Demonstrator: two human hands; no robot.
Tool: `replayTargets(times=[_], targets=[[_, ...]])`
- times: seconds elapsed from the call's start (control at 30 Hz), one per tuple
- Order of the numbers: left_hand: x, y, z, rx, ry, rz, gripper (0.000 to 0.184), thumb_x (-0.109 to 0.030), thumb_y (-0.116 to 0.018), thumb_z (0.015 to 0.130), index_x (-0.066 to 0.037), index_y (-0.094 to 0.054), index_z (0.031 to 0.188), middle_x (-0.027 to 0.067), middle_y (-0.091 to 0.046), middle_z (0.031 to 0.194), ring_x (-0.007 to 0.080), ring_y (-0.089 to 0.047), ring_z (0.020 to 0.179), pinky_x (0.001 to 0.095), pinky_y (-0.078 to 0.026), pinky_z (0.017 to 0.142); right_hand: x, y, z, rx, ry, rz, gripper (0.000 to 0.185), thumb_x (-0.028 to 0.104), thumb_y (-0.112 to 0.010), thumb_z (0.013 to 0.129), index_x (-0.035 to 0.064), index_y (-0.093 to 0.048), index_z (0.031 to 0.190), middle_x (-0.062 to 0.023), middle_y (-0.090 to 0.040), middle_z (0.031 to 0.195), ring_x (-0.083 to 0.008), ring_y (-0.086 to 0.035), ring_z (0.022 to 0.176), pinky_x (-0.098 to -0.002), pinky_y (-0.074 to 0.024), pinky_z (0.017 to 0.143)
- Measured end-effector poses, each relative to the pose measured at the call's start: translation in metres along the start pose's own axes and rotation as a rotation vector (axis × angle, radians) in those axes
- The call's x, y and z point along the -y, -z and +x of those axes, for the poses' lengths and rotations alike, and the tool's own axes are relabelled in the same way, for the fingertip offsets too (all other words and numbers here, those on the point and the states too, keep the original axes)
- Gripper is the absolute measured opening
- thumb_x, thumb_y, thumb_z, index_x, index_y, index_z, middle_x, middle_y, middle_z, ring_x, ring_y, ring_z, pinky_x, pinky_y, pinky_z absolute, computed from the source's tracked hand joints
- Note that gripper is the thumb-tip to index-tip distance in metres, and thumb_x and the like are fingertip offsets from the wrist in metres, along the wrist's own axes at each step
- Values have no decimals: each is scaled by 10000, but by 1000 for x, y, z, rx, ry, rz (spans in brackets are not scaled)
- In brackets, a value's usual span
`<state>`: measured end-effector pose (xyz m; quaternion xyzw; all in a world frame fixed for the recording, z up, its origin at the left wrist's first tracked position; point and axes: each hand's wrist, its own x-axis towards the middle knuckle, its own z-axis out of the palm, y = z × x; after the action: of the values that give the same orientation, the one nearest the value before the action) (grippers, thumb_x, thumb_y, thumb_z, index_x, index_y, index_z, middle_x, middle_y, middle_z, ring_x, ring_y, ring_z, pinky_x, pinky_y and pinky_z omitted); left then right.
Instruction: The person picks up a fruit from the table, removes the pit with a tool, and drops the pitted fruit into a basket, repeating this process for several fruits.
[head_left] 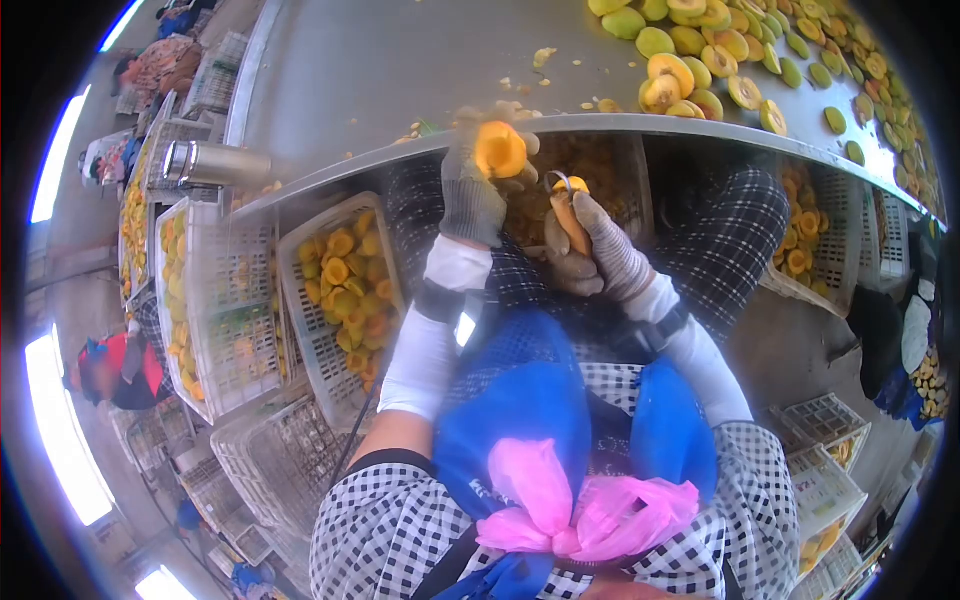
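Note:
My left hand (475, 185), in a grey glove, holds a halved orange fruit (500, 150) with its hollow cut face showing, near the metal table's front edge. To its right, my right hand (595, 245), also gloved, is wrapped round the wooden handle (570, 222) of a small tool with a curved metal loop. A bit of orange fruit (572, 185) is at that loop. Both hands are above a crate (640, 185) between my knees. Halved and whole fruits (690, 75) lie piled on the metal table (400, 70).
A steel flask (215, 163) lies at the table's left edge. Crates of fruit stand at the left (290, 270) and right (845, 250) of my legs. Empty crates (270, 460) are at the lower left. A person in red (130, 370) is at the far left.

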<state>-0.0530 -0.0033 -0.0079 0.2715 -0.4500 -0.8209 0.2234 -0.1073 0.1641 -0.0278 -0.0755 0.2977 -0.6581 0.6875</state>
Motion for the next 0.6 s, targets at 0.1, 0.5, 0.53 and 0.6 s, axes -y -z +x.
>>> replayTargets(times=[0.1, 0.5, 0.53, 0.6], targets=[[-6, 17, 0, 47, -51, -45, 538, -530, -442, 949, -49, -552, 1164, 133, -637, 837, 199, -619, 591, 261, -492, 509, -19, 21, 18, -317, 453, -749, 404, 428, -507, 963, 36, -591, 917, -20, -547, 676, -119, -472, 478, -260, -387, 472], [2, 13, -34, -18, -25, -102, 527, -482, -488, 955, -29, -532, 1221, 162, -654, 892, 219, -641, 665, 296, -550, 603, -39, -13, 36, -513, 494, -1465, 346, 390, -554, 929, 51, -574, 998, -188, -613, 677, -365, -627, 656, -414, -496, 576], [4, 15, -36, -34, -14, -94, 529, -486, -489, 953, -28, -537, 1214, 159, -654, 884, 213, -633, 652, 295, -545, 600, -41, -12, 36, -466, 454, -1396, 359, 381, -541, 944, 38, -590, 1039, -165, -632, 697, -323, -641, 668, -383, -505, 611], [2, 17, -41, 14, 16, -85, 527, -481, -479, 958, -21, -538, 1209, 157, -654, 882, 207, -626, 642, 296, -540, 604, -46, -5, 40, -327, 341, -1147, 374, 367, -526, 960, 18, -595, 1075, -121, -635, 736, -247, -615, 700, -341, -495, 650]])
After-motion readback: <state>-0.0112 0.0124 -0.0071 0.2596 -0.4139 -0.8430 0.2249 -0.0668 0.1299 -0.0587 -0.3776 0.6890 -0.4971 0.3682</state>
